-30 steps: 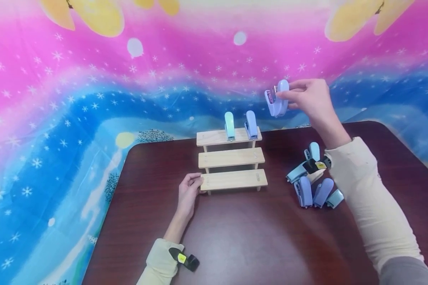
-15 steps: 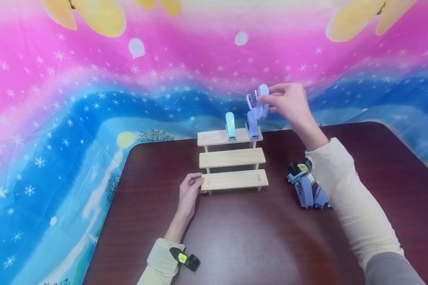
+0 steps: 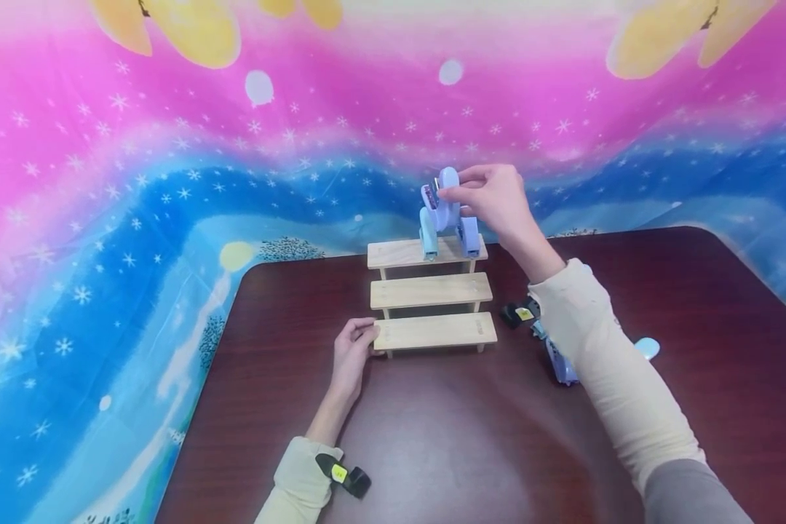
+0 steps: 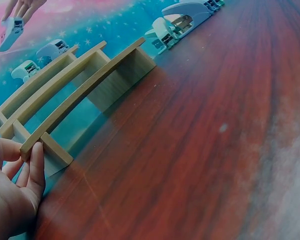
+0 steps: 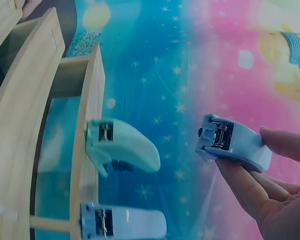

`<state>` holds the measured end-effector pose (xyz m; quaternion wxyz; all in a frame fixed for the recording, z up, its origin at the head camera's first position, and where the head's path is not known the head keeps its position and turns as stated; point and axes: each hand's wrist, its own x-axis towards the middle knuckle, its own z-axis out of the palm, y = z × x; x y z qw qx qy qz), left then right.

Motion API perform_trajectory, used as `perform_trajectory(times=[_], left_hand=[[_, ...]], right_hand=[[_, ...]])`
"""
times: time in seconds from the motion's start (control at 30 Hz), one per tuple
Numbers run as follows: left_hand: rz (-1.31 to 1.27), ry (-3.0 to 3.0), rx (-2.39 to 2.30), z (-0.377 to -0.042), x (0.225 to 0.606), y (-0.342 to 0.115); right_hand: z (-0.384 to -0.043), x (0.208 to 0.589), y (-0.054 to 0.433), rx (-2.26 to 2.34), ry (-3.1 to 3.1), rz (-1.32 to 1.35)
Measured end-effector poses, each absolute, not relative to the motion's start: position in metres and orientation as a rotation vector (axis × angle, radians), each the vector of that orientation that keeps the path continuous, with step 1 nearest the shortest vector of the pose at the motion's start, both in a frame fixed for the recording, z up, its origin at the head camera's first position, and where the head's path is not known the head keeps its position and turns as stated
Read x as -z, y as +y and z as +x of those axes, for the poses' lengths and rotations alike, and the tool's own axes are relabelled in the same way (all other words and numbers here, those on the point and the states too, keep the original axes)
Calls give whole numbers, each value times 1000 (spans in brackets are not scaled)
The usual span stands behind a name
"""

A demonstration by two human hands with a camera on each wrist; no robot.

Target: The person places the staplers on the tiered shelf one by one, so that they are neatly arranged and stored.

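Note:
A light purple stapler (image 3: 447,204) is pinched between the thumb and fingers of my right hand (image 3: 494,200), above the top step of a three-step wooden rack (image 3: 432,332). On that top step stand a mint green stapler (image 5: 122,145) and a second purple stapler (image 3: 469,236), side by side at its middle and right end. In the head view the held stapler overlaps both of them. My left hand (image 3: 352,353) pinches the left end of the lowest step, thumb and fingers around the board's edge, as the left wrist view (image 4: 20,185) shows.
More staplers lie in a group on the dark table (image 3: 445,429) right of the rack, among them a purple one (image 3: 561,364); my right sleeve (image 3: 602,364) hides much of the group. A patterned cloth (image 3: 340,131) hangs behind the table.
My right hand has carried the purple stapler left and slightly down, from right of the rack to over its top step. The left hand keeps its grip on the rack.

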<state>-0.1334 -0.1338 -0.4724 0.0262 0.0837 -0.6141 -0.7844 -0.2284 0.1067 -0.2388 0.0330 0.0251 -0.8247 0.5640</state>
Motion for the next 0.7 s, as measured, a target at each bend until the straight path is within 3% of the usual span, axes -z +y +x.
perform_trajectory(times=[0.7], left_hand=[[262, -1886, 2424, -134, 473, -135]], right_hand=[[-242, 279, 43, -1595, -2622, 136]])
